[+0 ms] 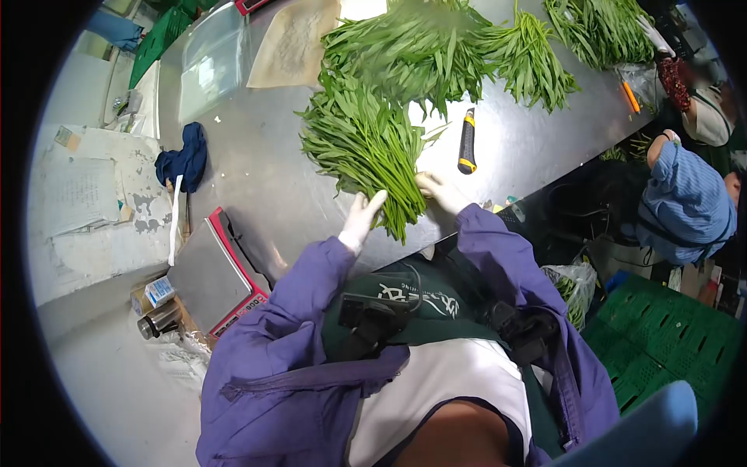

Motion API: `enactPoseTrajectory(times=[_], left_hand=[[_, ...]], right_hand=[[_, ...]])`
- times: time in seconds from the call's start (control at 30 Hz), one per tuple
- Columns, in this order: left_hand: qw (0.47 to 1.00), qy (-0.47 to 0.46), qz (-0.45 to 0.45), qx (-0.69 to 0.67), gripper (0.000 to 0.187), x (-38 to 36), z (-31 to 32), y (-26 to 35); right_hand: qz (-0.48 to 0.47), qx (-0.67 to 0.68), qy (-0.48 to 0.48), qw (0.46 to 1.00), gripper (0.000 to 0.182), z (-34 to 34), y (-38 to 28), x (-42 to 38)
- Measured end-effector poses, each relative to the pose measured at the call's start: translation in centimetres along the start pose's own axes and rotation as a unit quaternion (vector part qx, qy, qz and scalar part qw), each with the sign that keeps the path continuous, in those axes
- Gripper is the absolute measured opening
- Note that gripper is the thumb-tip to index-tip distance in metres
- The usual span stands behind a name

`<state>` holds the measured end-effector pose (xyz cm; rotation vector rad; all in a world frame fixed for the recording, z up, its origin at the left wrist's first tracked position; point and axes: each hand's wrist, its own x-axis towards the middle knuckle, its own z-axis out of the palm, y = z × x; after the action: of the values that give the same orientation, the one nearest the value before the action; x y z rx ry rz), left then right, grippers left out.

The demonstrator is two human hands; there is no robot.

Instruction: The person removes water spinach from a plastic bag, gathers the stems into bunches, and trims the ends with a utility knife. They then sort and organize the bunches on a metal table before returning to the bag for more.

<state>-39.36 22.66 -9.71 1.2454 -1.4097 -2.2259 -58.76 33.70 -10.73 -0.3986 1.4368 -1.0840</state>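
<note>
A bunch of long-stemmed leafy greens (373,148) lies on the metal table, its cut stems pointing toward me. My left hand (361,220), in a white glove, holds the stem ends from the left, thumb up, with some fingers hidden. From the right, my white-gloved right hand (440,192) presses curled fingers against the same stems. Beyond the bunch lies a larger pile of greens (416,47). A black and yellow utility knife (467,142) rests to the right of the bunch, apart from both hands.
A flat scale (214,272) with a red edge stands at the left. Clear plastic bags (212,62) and a dark blue cloth (184,157) lie on the table (249,171). More greens (533,62) are at the back. Another person in blue (685,202) is at the right, near green crates (669,335).
</note>
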Motion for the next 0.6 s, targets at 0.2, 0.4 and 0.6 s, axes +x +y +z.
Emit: enactPoseTrajectory(times=[0.2,0.4,0.6], left_hand=[[0.99,0.01,-0.065,-0.127,0.05,2.1,4.1,2.9],[0.969,-0.045,-0.057,-0.236,0.041,0.9,1.5,4.3],[0.857,-0.233,-0.025,-0.458,0.057,-2.9,-1.6,4.5]], right_hand=[[-0.087,-0.097,-0.082,0.988,0.074,2.0,0.6,4.9],[-0.109,-0.404,-0.081,0.904,0.086,3.7,-6.7,0.3],[-0.039,-0.079,-0.133,0.987,0.088,6.7,-6.3,-1.8]])
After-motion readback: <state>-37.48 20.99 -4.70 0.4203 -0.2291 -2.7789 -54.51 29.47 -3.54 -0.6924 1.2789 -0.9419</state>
